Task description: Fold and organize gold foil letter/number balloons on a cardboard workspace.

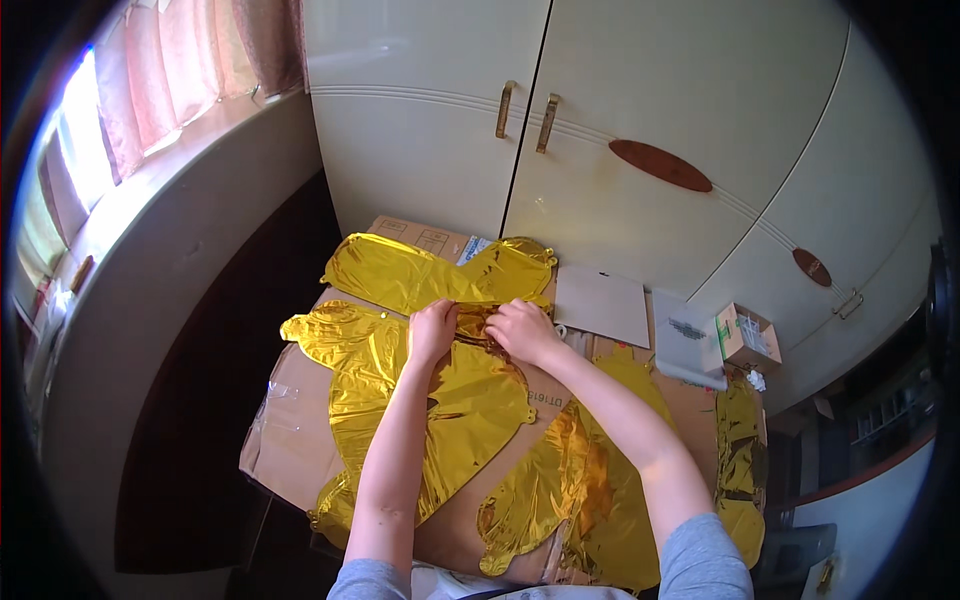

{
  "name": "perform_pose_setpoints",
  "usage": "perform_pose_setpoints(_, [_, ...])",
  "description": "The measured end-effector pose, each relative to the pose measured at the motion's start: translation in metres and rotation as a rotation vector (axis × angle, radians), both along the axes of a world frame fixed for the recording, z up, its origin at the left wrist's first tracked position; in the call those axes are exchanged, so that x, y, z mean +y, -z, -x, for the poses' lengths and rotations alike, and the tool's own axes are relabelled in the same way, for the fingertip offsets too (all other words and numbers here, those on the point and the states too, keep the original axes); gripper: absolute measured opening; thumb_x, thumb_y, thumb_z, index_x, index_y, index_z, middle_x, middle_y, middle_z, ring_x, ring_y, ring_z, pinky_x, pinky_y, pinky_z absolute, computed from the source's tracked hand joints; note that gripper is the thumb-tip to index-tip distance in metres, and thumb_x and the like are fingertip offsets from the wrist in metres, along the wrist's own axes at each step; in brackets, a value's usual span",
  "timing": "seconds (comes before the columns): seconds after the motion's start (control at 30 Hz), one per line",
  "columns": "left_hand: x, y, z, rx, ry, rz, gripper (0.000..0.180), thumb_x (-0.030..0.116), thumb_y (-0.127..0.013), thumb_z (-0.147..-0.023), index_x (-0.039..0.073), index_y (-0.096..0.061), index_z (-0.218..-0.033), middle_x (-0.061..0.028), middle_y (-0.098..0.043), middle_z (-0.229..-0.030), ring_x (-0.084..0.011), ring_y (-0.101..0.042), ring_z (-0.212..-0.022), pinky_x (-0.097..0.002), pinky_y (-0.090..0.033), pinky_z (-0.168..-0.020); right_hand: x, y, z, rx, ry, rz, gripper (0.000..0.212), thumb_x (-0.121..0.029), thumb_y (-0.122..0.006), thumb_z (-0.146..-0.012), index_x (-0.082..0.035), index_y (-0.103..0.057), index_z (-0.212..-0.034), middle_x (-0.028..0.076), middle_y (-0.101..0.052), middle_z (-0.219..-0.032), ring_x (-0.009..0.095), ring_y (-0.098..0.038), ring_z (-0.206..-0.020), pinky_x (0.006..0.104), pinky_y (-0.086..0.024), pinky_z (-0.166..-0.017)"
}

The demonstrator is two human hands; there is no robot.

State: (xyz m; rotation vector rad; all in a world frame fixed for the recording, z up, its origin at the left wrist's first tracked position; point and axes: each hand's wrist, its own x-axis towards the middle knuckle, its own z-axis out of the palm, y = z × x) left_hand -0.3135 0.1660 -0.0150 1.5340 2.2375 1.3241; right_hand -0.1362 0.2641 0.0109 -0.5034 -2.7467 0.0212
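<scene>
Flat, uninflated gold foil balloons lie spread over brown cardboard. My left hand (pixel 432 331) is closed, its fingers pinching the top edge of the middle foil balloon (pixel 375 365). Just to its right, my right hand (pixel 524 331) is bent over the same edge with its fingers curled onto the foil. A crinkled, darker fold of foil shows between the two hands. Beyond them lies another foil balloon (pixel 385 268), curved and smooth. Under and beside my right forearm is a further foil balloon (pixel 530 490), partly creased. My fingertips are partly hidden.
The cardboard (pixel 300 430) forms the work surface. A grey-white flat sheet (pixel 603 303), a clear plastic tray (pixel 690 345) and a small open box (pixel 748 338) holding white items stand at the right. More gold foil (pixel 738 440) hangs at the right edge. White cabinet doors (pixel 660 100) rise behind.
</scene>
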Motion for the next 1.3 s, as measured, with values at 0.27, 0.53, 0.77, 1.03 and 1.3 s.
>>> perform_pose_setpoints(0.27, [-0.003, 0.005, 0.005, 0.042, 0.004, -0.063, 0.021, 0.022, -0.058, -0.091, 0.004, -0.068, -0.096, -0.0172, -0.068, -0.091, -0.0363, -0.065, -0.085, -0.044, -0.05, -0.077, 0.013, -0.008, 0.018, -0.096, 0.146, 0.219, 0.044, -0.048, -0.078, -0.07, -0.017, -0.075, -0.101, 0.009, -0.061, -0.105, 0.027, -0.052, -0.111, 0.0403, -0.04, -0.099])
perform_pose_setpoints(0.53, [0.0, 0.011, 0.006, 0.05, -0.003, -0.066, 0.023, 0.022, -0.057, -0.091, 0.004, -0.069, -0.097, -0.0148, -0.069, -0.099, -0.0337, -0.065, -0.091, -0.0437, -0.048, -0.084, 0.023, 0.002, 0.031, -0.046, 0.203, 0.277, 0.031, -0.043, -0.078, -0.072, -0.019, -0.075, -0.092, 0.006, -0.061, -0.102, 0.028, -0.053, -0.109, 0.0418, -0.041, -0.096])
perform_pose_setpoints(0.77, [-0.005, -0.002, 0.001, -0.025, 0.016, 0.017, 0.031, 0.028, -0.064, -0.083, 0.004, -0.069, -0.101, -0.0128, -0.069, -0.102, -0.0321, -0.065, -0.095, -0.0421, -0.047, -0.088, 0.031, -0.011, 0.039, -0.093, 0.211, 0.235, 0.026, -0.043, -0.067, -0.083, -0.022, -0.076, -0.094, 0.002, -0.067, -0.097, 0.024, -0.055, -0.105, 0.0437, -0.04, -0.091])
perform_pose_setpoints(1.03, [-0.008, -0.008, -0.002, 0.047, 0.023, 0.053, 0.036, 0.027, -0.068, -0.075, 0.004, -0.069, -0.102, -0.0115, -0.069, -0.106, -0.0296, -0.063, -0.101, -0.0398, -0.045, -0.091, 0.034, -0.014, 0.05, -0.124, 0.23, 0.164, 0.029, -0.042, -0.059, -0.089, -0.019, -0.076, -0.096, -0.001, -0.069, -0.097, 0.023, -0.057, -0.101, 0.0436, -0.038, -0.089])
perform_pose_setpoints(1.3, [-0.002, 0.004, 0.001, 0.034, -0.066, 0.003, 0.021, 0.019, -0.058, -0.086, 0.005, -0.07, -0.097, -0.0129, -0.07, -0.101, -0.0315, -0.065, -0.096, -0.0416, -0.046, -0.09, 0.006, -0.032, 0.034, 0.212, 0.164, 0.216, 0.031, -0.039, -0.059, -0.091, -0.01, -0.062, -0.082, 0.007, -0.065, -0.085, 0.026, -0.061, -0.094, 0.042, -0.043, -0.084])
